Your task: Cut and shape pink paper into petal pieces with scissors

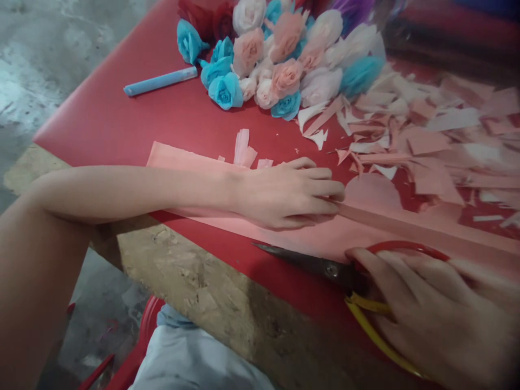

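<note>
My left hand (290, 195) lies across a long strip of pink crepe paper (252, 230), pressing on it with the fingers stretched out toward the right. In my right hand (439, 319) is a pair of scissors (320, 265) with dark blades, one red handle loop and one yellow. The blades point left along the near edge of the pink paper and look closed or nearly so. Part of the paper is hidden under my left hand and forearm. The right fingers are slightly blurred.
Blue, pink, white and red paper roses (284, 81) lie heaped at the back. A blue pen-like stick (160, 81) is to their left. Pink and white paper scraps (426, 141) cover the right side of the red tabletop (122, 124). A raw wooden edge (182, 265) runs along the front.
</note>
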The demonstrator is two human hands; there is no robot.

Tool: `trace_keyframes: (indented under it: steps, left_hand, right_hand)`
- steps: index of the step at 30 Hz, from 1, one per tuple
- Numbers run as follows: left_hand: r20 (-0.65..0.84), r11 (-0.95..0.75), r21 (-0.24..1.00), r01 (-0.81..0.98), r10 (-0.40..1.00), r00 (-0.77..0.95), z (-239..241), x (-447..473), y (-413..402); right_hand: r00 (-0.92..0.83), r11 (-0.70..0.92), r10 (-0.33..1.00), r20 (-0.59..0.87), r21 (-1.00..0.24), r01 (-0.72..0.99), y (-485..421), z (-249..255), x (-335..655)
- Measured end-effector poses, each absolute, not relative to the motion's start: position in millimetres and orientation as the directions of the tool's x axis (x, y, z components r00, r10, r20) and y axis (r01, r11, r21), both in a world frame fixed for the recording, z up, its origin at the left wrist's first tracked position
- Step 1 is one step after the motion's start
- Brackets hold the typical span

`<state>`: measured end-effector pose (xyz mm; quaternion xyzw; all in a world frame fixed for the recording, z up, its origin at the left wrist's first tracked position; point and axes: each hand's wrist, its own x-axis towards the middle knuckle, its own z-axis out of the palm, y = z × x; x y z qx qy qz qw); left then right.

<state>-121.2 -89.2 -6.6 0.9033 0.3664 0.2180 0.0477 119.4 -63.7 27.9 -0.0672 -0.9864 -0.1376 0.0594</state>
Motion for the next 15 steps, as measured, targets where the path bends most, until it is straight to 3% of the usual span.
trace_keyframes:
  steps: [7,12,15]
  left_hand:
    - [0.333,-0.72,0.24,0.651,0.692,0.641,-5,-121,-89]
    - [0.212,-0.7,0.214,0.681,0.714,0.667,1,-120,-89]
    - [0.222,-0.703,0.213,0.679,0.712,0.667,0,-120,-89]
  right_hand:
    - [-0.993,0.974,0.104,0.061,0.196,0.114,-64,27,108]
    - [-0.995,0.979,0.04,0.087,0.197,0.056,-61,26,102]
    - [-0.997,0.98,0.002,0.082,0.196,0.018,-58,27,104]
